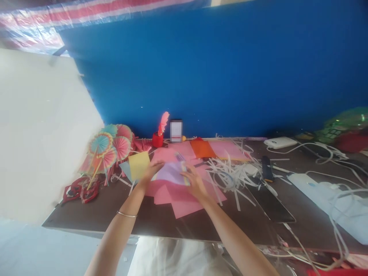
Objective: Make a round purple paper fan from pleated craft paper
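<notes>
A sheet of light purple paper (171,173) with yellowish edges is between my two hands, over pink sheets. My left hand (154,171) is closed on its left edge; the thumb is hard to make out. My right hand (194,181) grips the right edge, its fingers slightly apart and blurred. Beneath lie overlapping pink sheets (184,205), some fanned toward the table's front edge. Beside my left hand is a yellow sheet (139,165) with a grey-blue one under it. An orange sheet (202,148) lies beyond my right hand.
Folded paper fans (102,145) crowd the left, above red-handled scissors (80,189). A red pot (157,140) and an upright phone (176,131) stand by the blue wall. White paper strips (230,172), a black phone (271,201) and a white power strip (324,195) with cables lie right.
</notes>
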Motion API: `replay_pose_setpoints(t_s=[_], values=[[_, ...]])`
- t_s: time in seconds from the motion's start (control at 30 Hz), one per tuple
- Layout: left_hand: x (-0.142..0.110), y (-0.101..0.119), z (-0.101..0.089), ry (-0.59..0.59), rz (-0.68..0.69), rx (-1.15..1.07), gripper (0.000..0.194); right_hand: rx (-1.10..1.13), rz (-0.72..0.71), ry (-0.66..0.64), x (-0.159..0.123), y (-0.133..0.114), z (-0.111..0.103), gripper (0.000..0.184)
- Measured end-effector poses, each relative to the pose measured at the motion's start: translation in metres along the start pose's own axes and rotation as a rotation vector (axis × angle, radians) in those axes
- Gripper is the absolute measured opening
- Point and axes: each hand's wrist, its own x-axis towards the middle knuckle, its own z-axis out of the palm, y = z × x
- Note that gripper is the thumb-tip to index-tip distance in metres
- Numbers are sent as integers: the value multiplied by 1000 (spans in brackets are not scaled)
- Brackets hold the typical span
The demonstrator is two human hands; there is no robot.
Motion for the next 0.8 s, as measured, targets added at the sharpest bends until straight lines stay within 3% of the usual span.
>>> replay_pose_setpoints(t_s=[0.07, 0.13, 0.2, 0.37, 0.43, 0.53, 0.67, 0.8], values=[[-2, 1, -9, 58, 41, 36, 33, 39, -6, -35, 0, 4, 0, 56], [-4, 4, -17, 139, 151, 118, 30, 56, 17, -46, 0, 6, 1, 59], [-7, 6, -22, 146, 281, 262, 26, 44, 57, -48, 0, 6, 2, 60], [-9, 11, -19, -100, 473, 667, 27, 35, 70, -61, 1, 6, 2, 59], [3, 13, -12, -137, 526, 769, 31, 58, 37, -83, 1, 7, 3, 58], [33, 15, -2, -296, 584, 883, 33, 107, -11, -98, -1, 9, 2, 54], [71, 13, 9, -340, 507, 857, 22, 204, -39, -6, -3, 8, -3, 43], [80, 1, 9, -415, 311, 603, 17, 247, 16, 212, 3, 5, -11, 19]])
